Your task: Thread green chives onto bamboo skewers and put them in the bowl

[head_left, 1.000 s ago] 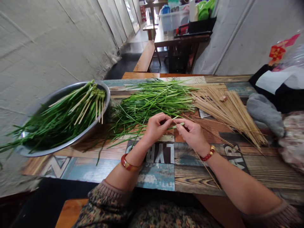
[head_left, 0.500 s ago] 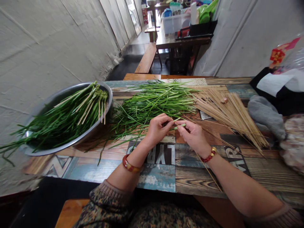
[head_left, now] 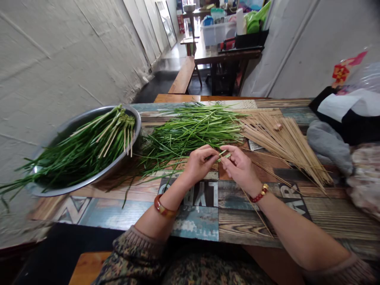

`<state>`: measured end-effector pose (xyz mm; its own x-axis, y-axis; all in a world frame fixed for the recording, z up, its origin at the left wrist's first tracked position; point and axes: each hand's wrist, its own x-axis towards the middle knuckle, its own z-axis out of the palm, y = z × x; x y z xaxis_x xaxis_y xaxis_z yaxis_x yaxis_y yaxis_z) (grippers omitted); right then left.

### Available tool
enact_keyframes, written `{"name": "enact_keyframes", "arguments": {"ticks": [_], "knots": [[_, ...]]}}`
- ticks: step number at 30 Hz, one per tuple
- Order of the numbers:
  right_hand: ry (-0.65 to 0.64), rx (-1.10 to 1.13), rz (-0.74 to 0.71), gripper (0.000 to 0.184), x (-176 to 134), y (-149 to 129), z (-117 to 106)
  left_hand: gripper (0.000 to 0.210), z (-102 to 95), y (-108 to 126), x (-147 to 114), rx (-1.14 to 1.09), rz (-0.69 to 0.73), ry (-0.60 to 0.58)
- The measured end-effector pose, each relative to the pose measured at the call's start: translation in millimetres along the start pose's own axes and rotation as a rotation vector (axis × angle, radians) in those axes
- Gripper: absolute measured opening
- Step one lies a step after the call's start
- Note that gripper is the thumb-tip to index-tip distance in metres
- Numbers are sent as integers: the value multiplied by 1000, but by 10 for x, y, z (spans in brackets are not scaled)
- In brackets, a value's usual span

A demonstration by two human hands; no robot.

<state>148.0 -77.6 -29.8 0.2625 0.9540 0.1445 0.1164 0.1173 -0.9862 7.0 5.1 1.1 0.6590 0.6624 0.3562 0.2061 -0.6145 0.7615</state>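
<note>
My left hand [head_left: 202, 161] is closed in a pinch on the pale stem ends of a few garlic chives [head_left: 225, 155]. Against it, my right hand [head_left: 242, 168] has thumb and fingers closed on the same stems. A thin bamboo skewer [head_left: 258, 215] slants from under my right hand toward the table's near edge; its upper end is hidden. Just beyond both hands lies a loose pile of garlic chives [head_left: 196, 124], pale ends to the right. Many bamboo skewers [head_left: 297, 142] are fanned out right of the pile.
At left, a metal basin [head_left: 137, 130] holds chives bunched on skewers [head_left: 109, 134], their leaves hanging over its rim. A grey cloth-like bundle [head_left: 328, 146] and a filled clear bag [head_left: 365, 178] sit at right. Behind the patterned table [head_left: 194, 225] are a bench [head_left: 182, 75] and another table.
My right fingers have shifted slightly around the stems, with the index finger now raised and bent over them. My left hand keeps its pinch in nearly the same place.
</note>
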Motion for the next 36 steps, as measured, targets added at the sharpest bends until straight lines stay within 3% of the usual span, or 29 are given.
{"name": "enact_keyframes", "arguments": {"ticks": [4, 13, 20, 25, 29, 33, 36], "knots": [[34, -40, -21, 23, 2, -13, 0, 16, 1, 26, 5, -59, -73, 28], [16, -187, -77, 22, -27, -46, 2, 22, 16, 35, -8, -170, -195, -32], [31, -144, 14, 20, -20, -20, 12, 26, 52, 26, -25, -317, -234, -173], [-69, 94, 157, 34, 33, -16, -6, 22, 29, -57, -24, -127, -186, -162], [-50, 80, 216, 31, 48, 32, 34, 18, 55, -76, -29, 77, -134, -128], [2, 48, 192, 26, 70, 78, 69, 15, 33, -95, -36, 87, -149, -134], [11, 30, 160, 21, 99, 84, 56, 20, -51, -146, -15, 33, -198, -38]]}}
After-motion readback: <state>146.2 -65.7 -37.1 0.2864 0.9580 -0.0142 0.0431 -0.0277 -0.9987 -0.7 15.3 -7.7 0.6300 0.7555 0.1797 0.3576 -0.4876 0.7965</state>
